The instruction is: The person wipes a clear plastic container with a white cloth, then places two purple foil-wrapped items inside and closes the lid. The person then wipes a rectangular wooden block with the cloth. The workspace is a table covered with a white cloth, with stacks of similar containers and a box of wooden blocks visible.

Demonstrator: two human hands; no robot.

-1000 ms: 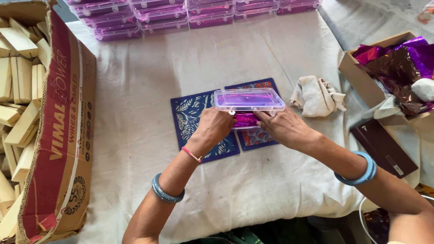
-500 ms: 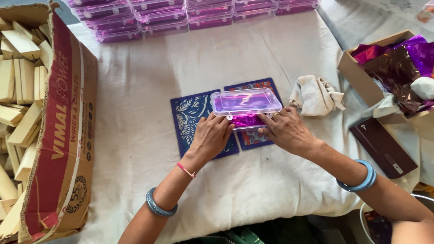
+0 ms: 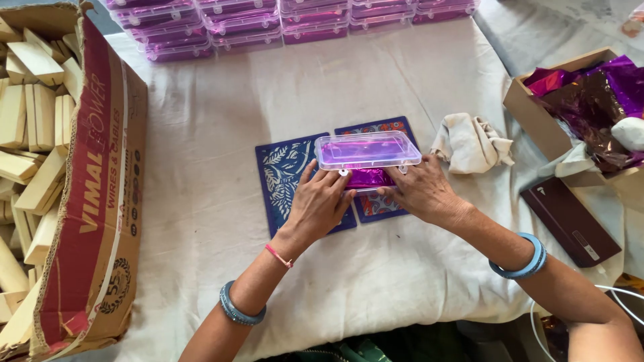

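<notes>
Clear plastic box (image 3: 367,150), lid hinged up, is set on two patterned blue mats (image 3: 295,177) mid-table, away from all edges. Purple foil (image 3: 365,178) inside is pressed down by left hand (image 3: 320,201) and right hand (image 3: 420,190), fingers flat, so nothing is gripped and the lid can shut over it.

Your table, draped in a white cloth (image 3: 349,80), carries two patterned blue boards (image 3: 282,167), a crumpled rag (image 3: 469,142), a dark flat case (image 3: 569,221), two cardboard boxes (image 3: 100,201) and stacked purple-filled containers (image 3: 241,27).
</notes>
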